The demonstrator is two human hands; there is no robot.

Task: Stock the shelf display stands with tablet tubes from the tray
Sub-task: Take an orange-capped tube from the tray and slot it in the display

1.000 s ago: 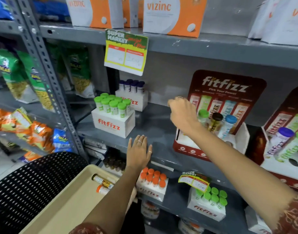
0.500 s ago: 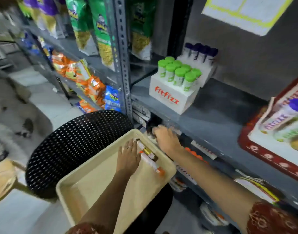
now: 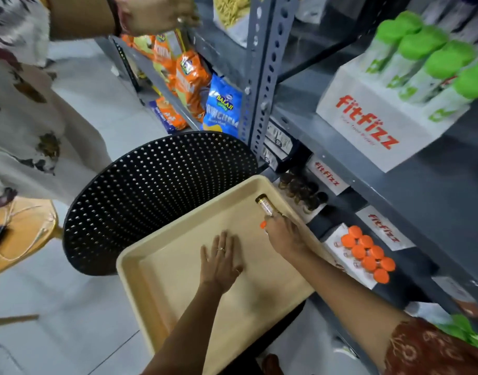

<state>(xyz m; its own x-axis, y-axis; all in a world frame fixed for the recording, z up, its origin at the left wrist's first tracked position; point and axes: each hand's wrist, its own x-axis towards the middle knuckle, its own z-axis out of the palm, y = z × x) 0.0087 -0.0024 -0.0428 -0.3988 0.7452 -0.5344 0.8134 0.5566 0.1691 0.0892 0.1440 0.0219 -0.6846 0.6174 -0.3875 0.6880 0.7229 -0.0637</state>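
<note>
A beige tray (image 3: 162, 269) rests on a black chair below the shelves. My left hand (image 3: 221, 262) lies flat and open on the tray floor. My right hand (image 3: 284, 235) is at the tray's far right corner, fingers closed on an orange-capped tube (image 3: 263, 224) whose cap pokes out. A brown-capped tube (image 3: 263, 203) lies against the tray wall, touching my fingertips. On the shelves stand white fitfizz display stands: one with green-capped tubes (image 3: 381, 117), one with orange-capped tubes (image 3: 366, 257), one with brown-capped tubes (image 3: 302, 192).
The black perforated chair (image 3: 156, 196) carries the tray. Another person (image 3: 29, 109) stands at the left, with a hand (image 3: 156, 12) reaching to the snack shelf. Snack bags (image 3: 192, 79) fill the left bay. A grey shelf upright (image 3: 259, 77) divides the bays. A wooden stool (image 3: 18, 234) stands at the left.
My view has dropped from the shelf to the tray. My right hand came down from the red stand into the tray and closed on a tube. My left hand moved from the shelf edge onto the tray.
</note>
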